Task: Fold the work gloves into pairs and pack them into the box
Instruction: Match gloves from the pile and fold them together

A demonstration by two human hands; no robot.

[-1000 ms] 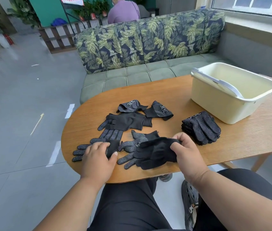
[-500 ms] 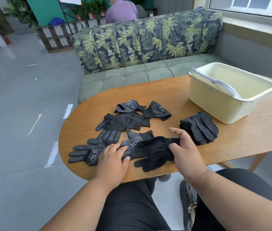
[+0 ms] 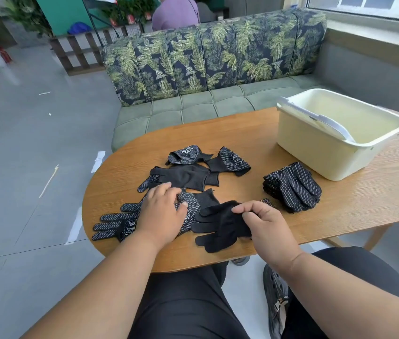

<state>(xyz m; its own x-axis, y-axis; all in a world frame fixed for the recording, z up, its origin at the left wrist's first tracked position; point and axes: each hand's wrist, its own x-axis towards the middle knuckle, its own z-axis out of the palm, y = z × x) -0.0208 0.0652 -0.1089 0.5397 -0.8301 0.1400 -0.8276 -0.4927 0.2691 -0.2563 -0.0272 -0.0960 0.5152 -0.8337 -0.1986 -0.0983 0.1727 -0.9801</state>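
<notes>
Head view — right hand (image 3: 268, 223) on plain glove (image 3: 220, 228)

head view, down over table (image 3: 364, 204) (near)

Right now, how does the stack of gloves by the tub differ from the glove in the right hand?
The stack of gloves lies untouched with white-dotted sides up; the plain glove shows no dots and is pinched by the right hand. The stack is several layers; the plain glove is single. Both are black.

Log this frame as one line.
left hand: on dotted glove | right hand: pinching plain glove | box: empty | stack: beside box
</notes>
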